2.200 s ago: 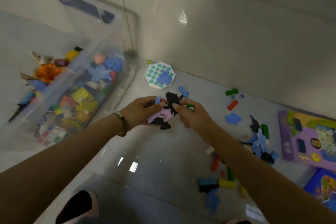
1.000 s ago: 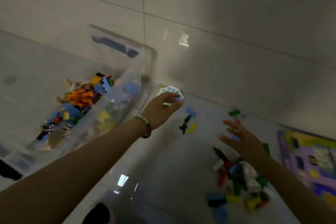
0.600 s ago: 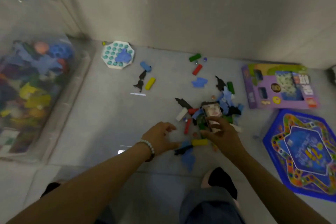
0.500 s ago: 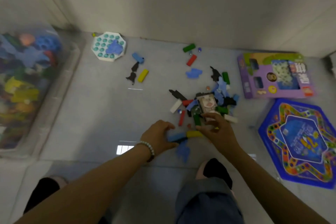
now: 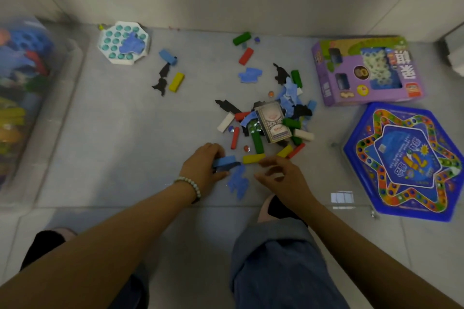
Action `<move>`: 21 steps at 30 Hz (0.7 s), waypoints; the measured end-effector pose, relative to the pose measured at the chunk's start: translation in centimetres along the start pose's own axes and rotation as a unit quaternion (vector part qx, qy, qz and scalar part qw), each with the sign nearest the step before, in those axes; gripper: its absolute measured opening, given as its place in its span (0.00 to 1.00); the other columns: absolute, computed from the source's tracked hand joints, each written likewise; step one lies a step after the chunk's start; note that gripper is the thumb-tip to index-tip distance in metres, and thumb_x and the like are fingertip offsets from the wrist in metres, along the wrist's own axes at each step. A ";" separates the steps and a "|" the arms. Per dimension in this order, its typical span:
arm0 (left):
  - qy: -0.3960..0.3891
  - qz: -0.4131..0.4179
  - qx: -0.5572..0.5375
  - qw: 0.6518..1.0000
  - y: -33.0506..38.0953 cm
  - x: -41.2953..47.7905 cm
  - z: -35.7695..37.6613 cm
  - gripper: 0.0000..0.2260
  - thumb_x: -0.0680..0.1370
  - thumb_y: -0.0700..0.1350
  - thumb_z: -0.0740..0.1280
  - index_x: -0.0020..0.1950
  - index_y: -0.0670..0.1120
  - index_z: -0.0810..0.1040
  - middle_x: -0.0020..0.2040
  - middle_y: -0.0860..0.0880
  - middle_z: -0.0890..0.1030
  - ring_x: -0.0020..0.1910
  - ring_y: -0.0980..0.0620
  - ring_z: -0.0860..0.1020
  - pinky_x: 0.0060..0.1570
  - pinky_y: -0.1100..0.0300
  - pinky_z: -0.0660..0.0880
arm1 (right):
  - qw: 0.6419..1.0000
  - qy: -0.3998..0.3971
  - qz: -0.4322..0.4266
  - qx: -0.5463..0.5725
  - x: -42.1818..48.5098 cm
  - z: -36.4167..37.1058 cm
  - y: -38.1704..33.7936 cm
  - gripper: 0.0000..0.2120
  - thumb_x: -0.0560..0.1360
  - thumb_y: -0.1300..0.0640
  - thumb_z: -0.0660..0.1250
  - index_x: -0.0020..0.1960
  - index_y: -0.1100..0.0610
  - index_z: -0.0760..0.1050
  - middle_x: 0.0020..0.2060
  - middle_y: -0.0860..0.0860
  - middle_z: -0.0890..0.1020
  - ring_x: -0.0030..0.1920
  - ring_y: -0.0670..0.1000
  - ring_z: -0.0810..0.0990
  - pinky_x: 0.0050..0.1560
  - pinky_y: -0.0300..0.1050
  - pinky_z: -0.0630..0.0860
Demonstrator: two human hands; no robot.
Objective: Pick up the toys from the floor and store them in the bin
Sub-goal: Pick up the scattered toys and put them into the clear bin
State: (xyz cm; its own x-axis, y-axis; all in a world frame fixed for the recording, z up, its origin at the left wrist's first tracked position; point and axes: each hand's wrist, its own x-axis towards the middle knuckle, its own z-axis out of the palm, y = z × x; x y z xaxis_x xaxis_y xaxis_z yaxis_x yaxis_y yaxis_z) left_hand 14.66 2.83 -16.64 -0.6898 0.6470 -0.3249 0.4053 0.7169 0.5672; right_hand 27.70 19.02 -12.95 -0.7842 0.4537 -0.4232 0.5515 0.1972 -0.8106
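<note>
Two hands have been brought down to the near edge of the loose heap of coloured blocks and foam shapes (image 5: 288, 98) on the grey tiled floor (image 5: 125, 133). A second earlier the left hand (image 5: 203, 165) was stretched out beside the clear plastic bin (image 5: 54, 118) and the right hand (image 5: 281, 178) was held in the air. The earlier handful of foam pieces is no longer held, so one load is judged to have been delivered and a fresh pick-up begun.

The left grip is now curled round a blue rectangular block (image 5: 224, 161), which is still low against the floor. The right grip is loosely curled and holds nothing; its fingertips lie just beside a yellow rectangular block (image 5: 253, 158), and contact cannot be told. A flat blue foam piece (image 5: 238, 182) lies between the two hands.

Much is left to be stored. A playing-card box (image 5: 273, 123) rests on the heap, and a white octagonal peg board (image 5: 124, 42) lies near the bin. A purple cardboard box (image 5: 366, 73) and a blue hexagonal game board (image 5: 404, 160) lie well to the right. The bin stands far to the left, already partly filled, so each handful must be carried across.
</note>
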 end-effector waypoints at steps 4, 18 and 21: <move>-0.015 -0.001 0.045 0.999 0.0 0.1 -0.5 0.20 0.71 0.51 0.70 0.61 0.47 0.71 0.56 0.47 0.72 0.53 0.49 0.73 0.49 0.58 0.72 | 0.999 -0.016 0.011 -0.045 -0.4 1.6 0.5 0.17 0.68 0.58 0.74 0.55 0.58 0.75 0.52 0.53 0.77 0.48 0.50 0.76 0.46 0.34 0.73; -0.113 -0.242 -0.551 0.791 0.4 -0.1 -4.5 0.13 0.80 0.44 0.59 0.62 0.40 0.71 0.56 0.40 0.79 0.51 0.45 0.80 0.46 0.57 0.81 | 0.997 -0.002 -0.035 -0.066 -0.6 4.6 1.1 0.11 0.68 0.64 0.73 0.45 0.58 0.71 0.40 0.51 0.75 0.40 0.50 0.73 0.42 0.43 0.70; -0.129 -0.250 -0.587 0.759 0.5 0.3 -4.7 0.11 0.80 0.40 0.57 0.61 0.45 0.72 0.58 0.40 0.76 0.53 0.44 0.79 0.50 0.52 0.79 | 1.000 0.010 -0.009 -0.004 -0.1 4.0 0.6 0.08 0.71 0.64 0.71 0.44 0.59 0.71 0.36 0.48 0.75 0.37 0.47 0.74 0.38 0.37 0.72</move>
State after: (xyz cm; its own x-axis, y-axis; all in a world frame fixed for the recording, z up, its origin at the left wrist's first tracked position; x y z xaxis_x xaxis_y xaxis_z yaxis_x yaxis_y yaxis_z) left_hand 11.86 2.13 -12.88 -0.3802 0.5079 -0.7730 -0.7873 0.2609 0.5587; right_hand 26.93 15.58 -14.99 -0.7876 0.4681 -0.4006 0.5400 0.2114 -0.8147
